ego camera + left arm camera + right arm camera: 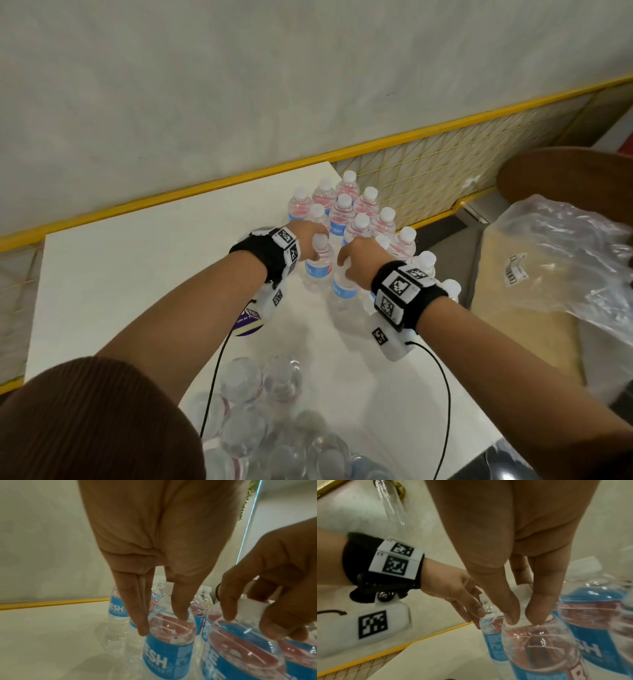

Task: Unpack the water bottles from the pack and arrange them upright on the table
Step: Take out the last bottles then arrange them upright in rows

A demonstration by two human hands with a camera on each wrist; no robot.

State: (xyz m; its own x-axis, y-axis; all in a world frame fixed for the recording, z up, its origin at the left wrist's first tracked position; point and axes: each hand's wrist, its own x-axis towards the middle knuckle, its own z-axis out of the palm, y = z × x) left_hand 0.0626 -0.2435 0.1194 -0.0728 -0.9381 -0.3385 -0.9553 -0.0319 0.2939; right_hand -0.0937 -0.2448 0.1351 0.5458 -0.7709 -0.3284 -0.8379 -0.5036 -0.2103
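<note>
Two clear water bottles with blue labels stand upright on the white table [137,257]. My left hand [311,240] grips the left bottle [318,270] from above, fingers down around its neck and shoulder [169,649]. My right hand [356,260] pinches the cap of the right bottle [344,291], seen close in the right wrist view [539,642]. Behind them, several bottles [356,212] stand upright in a cluster by the table's far right corner. The opened pack [270,414] with several bottles lies at the near edge, below my forearms.
A crumpled clear plastic bag [565,260] lies on a beige seat [513,329] to the right, below a round brown tabletop [561,174]. A yellow-framed mesh rail [428,164] runs behind the table. A purple disc [248,325] lies under my left wrist.
</note>
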